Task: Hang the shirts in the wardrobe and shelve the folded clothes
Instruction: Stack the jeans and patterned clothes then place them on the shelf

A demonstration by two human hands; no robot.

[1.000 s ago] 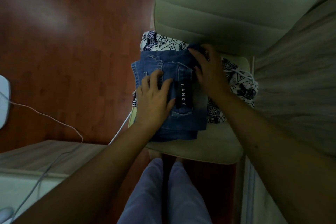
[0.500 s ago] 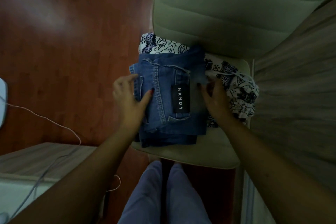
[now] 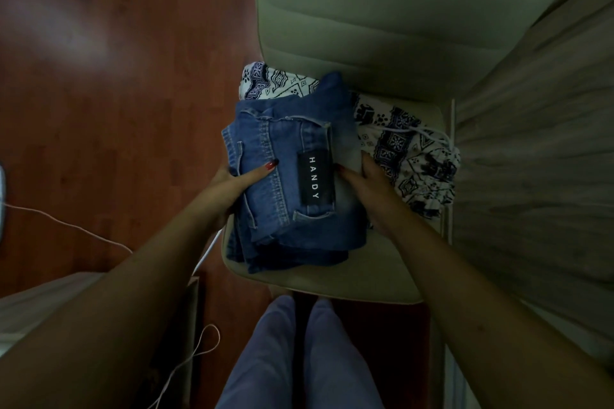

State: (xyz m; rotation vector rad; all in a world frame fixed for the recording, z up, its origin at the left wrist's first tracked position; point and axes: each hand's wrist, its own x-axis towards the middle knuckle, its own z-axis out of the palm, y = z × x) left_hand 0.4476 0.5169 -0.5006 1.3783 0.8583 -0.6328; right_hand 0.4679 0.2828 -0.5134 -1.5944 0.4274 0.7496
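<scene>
Dim room, looking down over the person's arms.

Folded blue denim stack: several layers, sitting on the pale green padded chair seat, towards its left side. A black label with white letters HANDY faces up on the top layer. The far and right parts of the stack overlap a white cloth with navy printed pattern, which spreads out to the right on the same seat, with a white drawstring lying across it. Whether the denim is raised off the seat or resting on it, cannot tell.

Left hand: clasps the left edge of the denim. Thumb lies on top, red nail showing; the other fingers go round the edge, out of sight.

Right hand: clasps the right edge of the denim, thumb on top just right of the label, fingers wrapped down the side between denim and printed cloth, tips hidden.

The ribbed chair back, same pale green, rises on the far side. Grey wood-grain panel stands just right of the chair. Red-brown wooden floor to the left, with a thin white cable trailing across it. Pale surface at near left. Legs in lilac trousers at the near edge, just short of the seat front.
</scene>
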